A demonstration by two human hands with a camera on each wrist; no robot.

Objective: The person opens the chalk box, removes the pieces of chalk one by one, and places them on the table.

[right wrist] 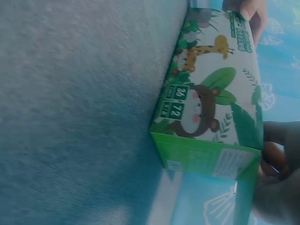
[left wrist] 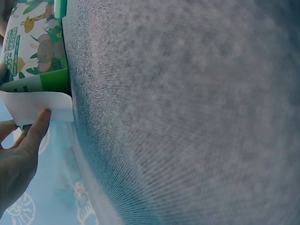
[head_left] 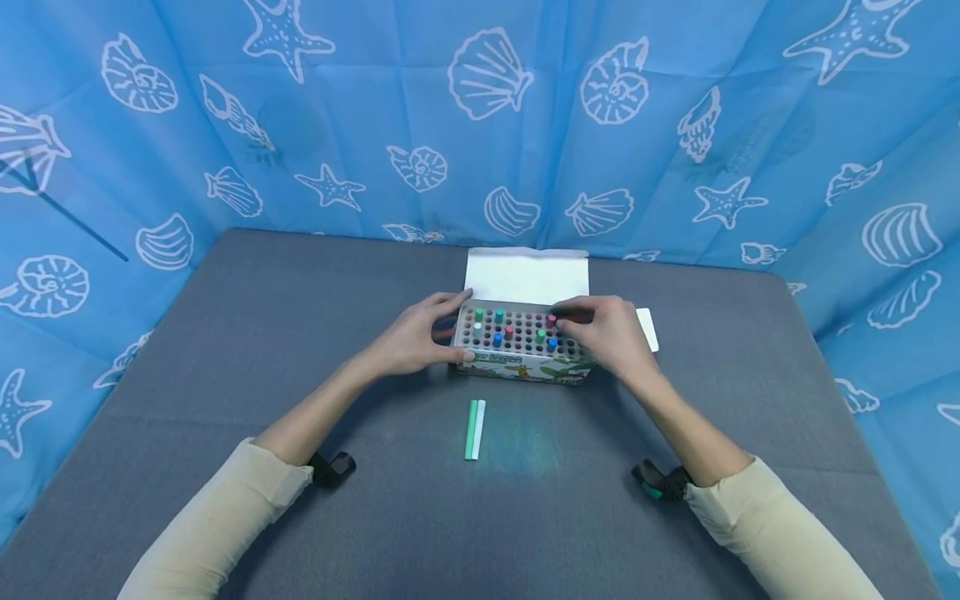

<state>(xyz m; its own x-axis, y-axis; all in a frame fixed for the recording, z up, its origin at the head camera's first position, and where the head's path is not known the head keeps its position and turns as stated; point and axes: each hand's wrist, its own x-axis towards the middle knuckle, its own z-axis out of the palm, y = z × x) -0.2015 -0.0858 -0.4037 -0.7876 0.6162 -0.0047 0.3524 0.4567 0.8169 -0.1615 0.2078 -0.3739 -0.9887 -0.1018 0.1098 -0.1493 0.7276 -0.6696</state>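
A cardboard box [head_left: 525, 367] printed with cartoon animals stands mid-table, with a tray of round holes [head_left: 517, 343] on top. Several coloured chalk sticks stand in the holes, among them a green one [head_left: 541, 336], a white one [head_left: 477, 331] and a blue one [head_left: 497, 339]. My left hand [head_left: 412, 337] grips the box's left end, thumb at the front edge and fingers toward the back. Thumb and index finger of my right hand [head_left: 611, 333] pinch a red chalk stick [head_left: 551, 320] at the tray's right half. In the left wrist view, a fingertip touches a white end flap [left wrist: 37, 105].
A green chalk stick [head_left: 471, 429] and a white chalk stick [head_left: 480, 429] lie side by side in front of the box. Its white lid [head_left: 527, 277] is folded open toward the back. A side flap [head_left: 647, 330] sticks out right. Behind the grey table [head_left: 300, 275] hangs a blue curtain [head_left: 360, 108].
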